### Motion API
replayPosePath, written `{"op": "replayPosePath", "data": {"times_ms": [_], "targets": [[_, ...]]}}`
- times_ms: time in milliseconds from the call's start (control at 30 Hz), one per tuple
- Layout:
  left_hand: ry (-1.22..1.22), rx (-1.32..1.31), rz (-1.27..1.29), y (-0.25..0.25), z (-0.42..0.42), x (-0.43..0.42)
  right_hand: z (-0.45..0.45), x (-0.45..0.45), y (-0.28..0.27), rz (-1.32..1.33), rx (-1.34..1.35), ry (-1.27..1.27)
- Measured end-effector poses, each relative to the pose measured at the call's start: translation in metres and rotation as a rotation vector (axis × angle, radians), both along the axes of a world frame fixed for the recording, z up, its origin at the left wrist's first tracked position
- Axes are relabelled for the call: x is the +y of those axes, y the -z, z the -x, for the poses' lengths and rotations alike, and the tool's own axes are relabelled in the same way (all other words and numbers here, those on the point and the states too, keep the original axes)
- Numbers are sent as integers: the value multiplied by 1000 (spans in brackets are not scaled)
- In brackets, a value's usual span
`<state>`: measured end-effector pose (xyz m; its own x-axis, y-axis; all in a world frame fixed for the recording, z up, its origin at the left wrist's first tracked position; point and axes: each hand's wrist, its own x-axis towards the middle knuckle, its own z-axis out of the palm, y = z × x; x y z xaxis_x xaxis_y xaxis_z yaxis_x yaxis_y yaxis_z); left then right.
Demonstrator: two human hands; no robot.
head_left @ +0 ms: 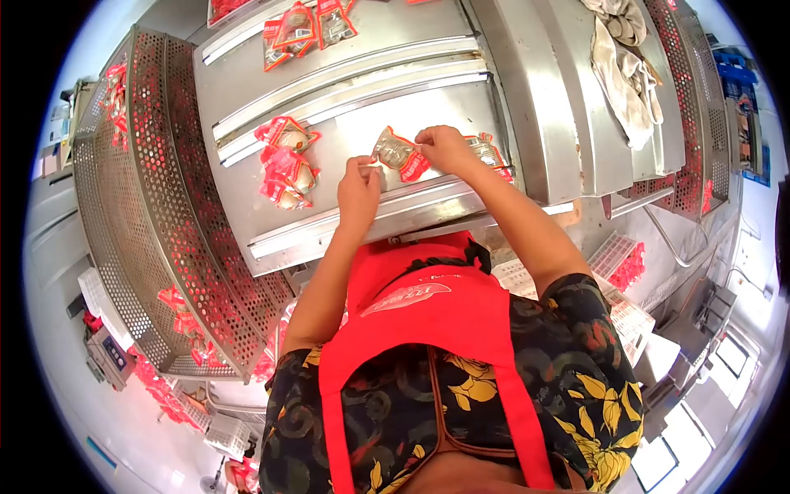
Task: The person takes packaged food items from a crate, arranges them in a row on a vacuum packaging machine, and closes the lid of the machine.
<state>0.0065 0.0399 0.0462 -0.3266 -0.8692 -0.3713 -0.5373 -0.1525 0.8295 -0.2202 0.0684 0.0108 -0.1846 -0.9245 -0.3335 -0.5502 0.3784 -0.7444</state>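
Note:
A clear and red plastic packet (397,154) lies on the steel work surface (337,123) between my hands. My left hand (360,191) is at its left edge, with thumb and fingertips pressed together. On its upper right side my right hand (444,150) has its fingers closed on the packet's edge. Several red and clear packets (288,165) with pale round contents form a pile to the left. Another packet (487,151) lies just right of my right hand, partly behind my wrist.
More packets (303,31) lie across metal rails at the top. Perforated metal baskets (169,206) curve along the left. A pale cloth (623,82) rests on the steel cover at the right. A white crate (613,253) with red packets stands lower right.

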Motion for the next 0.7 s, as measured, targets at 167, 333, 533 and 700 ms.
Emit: {"op": "replayPosePath", "data": {"times_ms": [167,333,533,700], "targets": [[-178,316,-521,40,7,-8,4,-18,16,-320,-340,16],[-212,288,-543,38,16,-9,16,-11,-1,-501,-572,138],[-80,231,-302,56,11,-19,12,3,3,-360,-512,178],[119,306,-378,53,9,-20,22,9,5,-372,-451,30]]}}
